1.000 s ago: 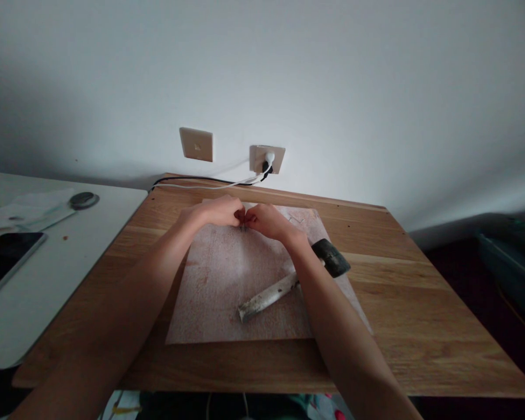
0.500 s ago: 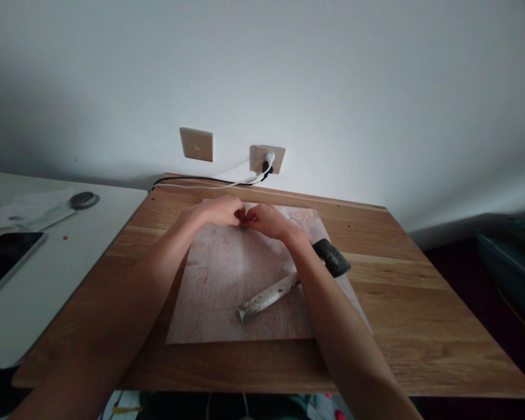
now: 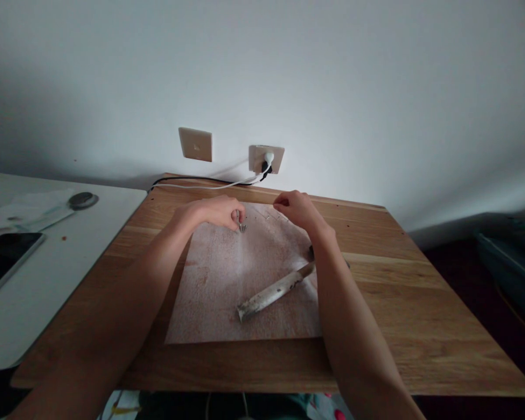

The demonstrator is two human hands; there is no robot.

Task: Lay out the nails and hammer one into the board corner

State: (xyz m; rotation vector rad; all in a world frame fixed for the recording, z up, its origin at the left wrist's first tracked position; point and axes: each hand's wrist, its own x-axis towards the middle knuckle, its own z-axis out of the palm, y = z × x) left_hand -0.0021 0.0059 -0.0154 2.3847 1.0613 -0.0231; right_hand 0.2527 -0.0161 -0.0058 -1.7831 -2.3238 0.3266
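Observation:
My left hand [image 3: 224, 212] is closed over the far part of a pale, pinkish sheet or board [image 3: 219, 280]. Small shiny metal nails [image 3: 242, 228] stick out below its fingertips. My right hand [image 3: 295, 207] hovers by the sheet's far edge with fingers pinched together; I cannot make out what, if anything, is in them. Just left of it and below, a few thin nails [image 3: 268, 217] lie on the sheet. A mallet's worn white handle [image 3: 266, 297] lies diagonally across the sheet, its dark head mostly hidden by my right forearm.
The sheet lies on a wooden tabletop [image 3: 398, 315] against the wall. Black and white cords run to a wall socket [image 3: 276, 158] beside another wall plate [image 3: 195, 144]. On a white table [image 3: 48, 280] at left are a phone [image 3: 9, 259] and a round grey object [image 3: 82, 200].
My hands were together over the nails; the right has moved away to the right, and the left stays near its place. The right forearm now covers the mallet's head.

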